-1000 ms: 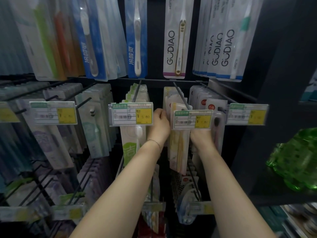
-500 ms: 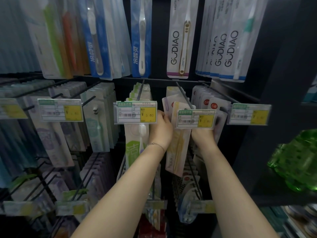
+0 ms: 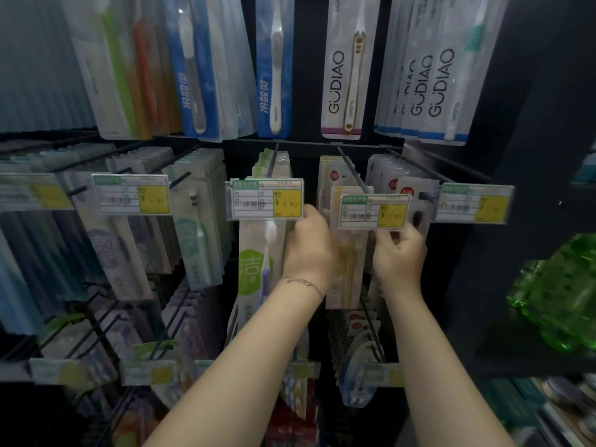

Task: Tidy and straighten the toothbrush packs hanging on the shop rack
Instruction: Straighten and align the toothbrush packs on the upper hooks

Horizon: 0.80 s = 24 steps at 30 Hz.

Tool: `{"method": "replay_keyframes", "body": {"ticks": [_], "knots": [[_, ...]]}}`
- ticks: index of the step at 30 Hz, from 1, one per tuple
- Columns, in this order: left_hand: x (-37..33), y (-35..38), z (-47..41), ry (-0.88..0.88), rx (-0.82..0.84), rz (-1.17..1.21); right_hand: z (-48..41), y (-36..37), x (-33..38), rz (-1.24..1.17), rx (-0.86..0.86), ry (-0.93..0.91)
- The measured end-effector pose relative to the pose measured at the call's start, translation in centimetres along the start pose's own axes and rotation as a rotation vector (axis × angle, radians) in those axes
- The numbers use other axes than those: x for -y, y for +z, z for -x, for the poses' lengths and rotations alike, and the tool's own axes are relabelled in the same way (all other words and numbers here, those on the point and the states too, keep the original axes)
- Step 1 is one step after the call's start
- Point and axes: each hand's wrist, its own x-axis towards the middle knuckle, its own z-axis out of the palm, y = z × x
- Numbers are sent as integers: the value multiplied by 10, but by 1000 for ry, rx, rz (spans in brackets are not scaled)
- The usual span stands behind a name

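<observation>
Yellow pack [image 3: 350, 272] on hook [image 3: 354, 171] is gripped at left edge by left hand [image 3: 309, 250]; right hand's [image 3: 400, 258] grip cannot be told.

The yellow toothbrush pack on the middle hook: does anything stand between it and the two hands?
Nothing visible does. The left hand is at the left edge of the yellow pack, the right hand at its right side. Only the price tag hangs before the pack's top and covers part of the right hand, so its grip is unclear.

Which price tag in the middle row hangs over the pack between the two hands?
The second price tag from the right: the yellowish pack beneath it lies between the left hand and right hand.
</observation>
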Motion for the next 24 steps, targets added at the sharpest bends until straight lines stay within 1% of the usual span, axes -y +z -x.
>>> {"method": "replay_keyframes", "body": {"ticks": [4, 6, 8, 10, 14, 18, 21, 24], "knots": [[-11, -14, 13, -40, 47, 1, 10, -8, -6, 81, -31, -81], [-10, -19, 21, 7, 33, -11, 15, -12, -9, 105, -51, -108], [-4, -25, 32, 92, 35, 37, 22, -16, -10, 103, -53, -126], [2, -33, 40, 132, 47, 63, 29, -18, -11, 85, -3, -102], [15, -48, 53, 166, 44, 128, 40, -14, -10, -25, 189, -6], [33, -55, 61, 113, 88, 235, 55, -1, -2, -119, 340, -11], [51, -58, 64, 63, 90, 304, 67, 9, 5, -196, 403, -14], [66, -65, 67, 29, 109, 421, 76, 18, 7, -219, 413, -22]]}}
